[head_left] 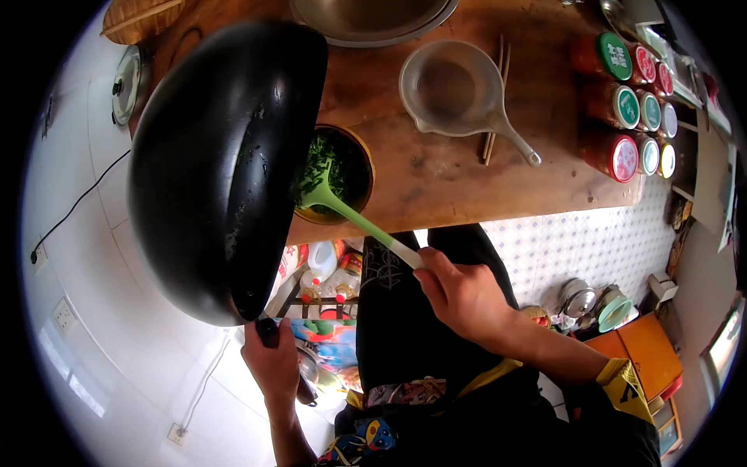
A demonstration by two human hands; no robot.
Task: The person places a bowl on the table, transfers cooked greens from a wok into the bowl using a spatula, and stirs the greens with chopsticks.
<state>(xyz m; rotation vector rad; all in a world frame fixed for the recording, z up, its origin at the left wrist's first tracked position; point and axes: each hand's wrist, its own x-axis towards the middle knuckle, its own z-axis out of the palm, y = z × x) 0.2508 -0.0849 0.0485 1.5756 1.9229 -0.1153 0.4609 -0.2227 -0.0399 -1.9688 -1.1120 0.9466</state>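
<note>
Black wok (226, 171) (x1), nearest, tipped steeply at 10 o'clock, rim over 1 bowl (323, 217) at 11. L hand (268, 356) at 7, clamped on the wok's handle; R hand (467, 300) at 4, gripping 1 green spatula (354, 219) by its pale end. Hands well apart. Spatula head's at the wok rim, among dk green chopped leaves (320, 156) in the bowl; rest of bowl hidden by wok.

Bowl's on a brown wood tabletop (545, 93), grain showing, a bit scuffed. Further out: 1 translucent dipper (447, 86) at 1, handle pointing to 5; 2 chopsticks (503, 74) passing under that handle; 1 metal basin (389, 41) at 12, cut off by view edge. Jars (626, 109): 9 at 2 o'clock, approx 3 rows x 3, lids mixed (green, red, pale etc.).

Room: white tile wall (85, 226) at 9, w/ at least 2 sockets (63, 315); bottles (321, 258) below tabletop edge, no. unclear; patterned floor (576, 226) at 3; 1 orange cabinet (650, 350) at 4.
</note>
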